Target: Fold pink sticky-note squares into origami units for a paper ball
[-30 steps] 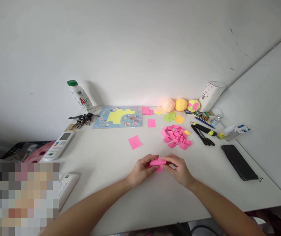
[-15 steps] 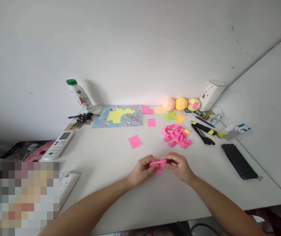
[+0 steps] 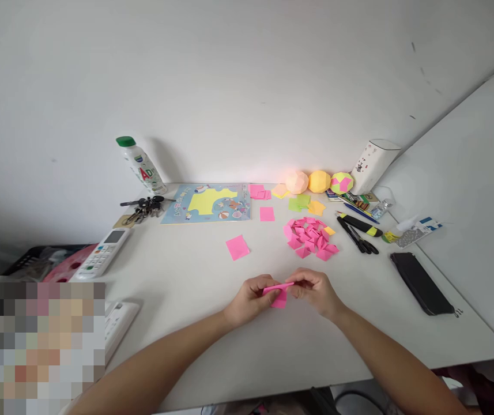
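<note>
Between my hands is a pink sheet of paper, partly folded, with a narrow folded edge along its top. My left hand pinches its left side, thumb on the near face. At the upper right corner, the thumb and fingertips of my right hand are closed on the same sheet. Beyond my hands, a flat pink square lies to the left. A heap of folded pink paper pieces is to the right, with a small orange piece at its edge. Another pink square lies farther back.
Paper balls line the wall beside a white container. Scissors, a cutter and a black pouch lie right. A picture board, bottle, keys and remote are left.
The pink sheet has turned slightly in my fingers; its folded top edge looks thinner and more of the lower part shows. Both hands keep nearly the same place.
</note>
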### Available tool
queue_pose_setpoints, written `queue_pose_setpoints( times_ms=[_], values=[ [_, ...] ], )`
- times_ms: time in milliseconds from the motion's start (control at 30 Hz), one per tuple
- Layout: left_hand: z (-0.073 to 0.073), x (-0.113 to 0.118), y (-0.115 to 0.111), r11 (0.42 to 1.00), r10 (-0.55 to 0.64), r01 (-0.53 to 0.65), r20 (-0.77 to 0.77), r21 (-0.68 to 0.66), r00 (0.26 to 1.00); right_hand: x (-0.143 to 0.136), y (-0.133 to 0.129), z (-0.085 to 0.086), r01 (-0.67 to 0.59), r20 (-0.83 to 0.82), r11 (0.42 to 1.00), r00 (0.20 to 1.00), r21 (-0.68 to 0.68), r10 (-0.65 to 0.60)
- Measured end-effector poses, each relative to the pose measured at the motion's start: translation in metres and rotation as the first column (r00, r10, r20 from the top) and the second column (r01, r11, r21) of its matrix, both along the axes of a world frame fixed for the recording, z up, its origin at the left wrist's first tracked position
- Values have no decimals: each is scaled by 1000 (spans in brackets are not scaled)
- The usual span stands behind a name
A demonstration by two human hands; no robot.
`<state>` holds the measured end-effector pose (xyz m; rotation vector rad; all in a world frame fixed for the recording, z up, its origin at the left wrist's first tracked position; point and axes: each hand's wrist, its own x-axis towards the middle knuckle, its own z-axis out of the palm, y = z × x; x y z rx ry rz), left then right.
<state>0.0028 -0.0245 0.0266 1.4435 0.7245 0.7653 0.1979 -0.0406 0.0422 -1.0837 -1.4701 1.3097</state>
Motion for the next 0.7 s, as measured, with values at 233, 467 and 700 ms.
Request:
queue_pose_setpoints(
  times_ms=[233,467,700],
  values=[
    [-1,-1,0,1000,14,-13,-15,14,1000,0,0,2,9,-36,1000,999,-27,-10],
    [0,-1,0,1000,8,-8,-15,4,1000,-2,-1,6,26,-18,999,999,-28,-27],
    [1,0,0,1000,10,-10,-26,-11,1000,-2,-1,7,35,15,999,999,-31,-34]
  ],
)
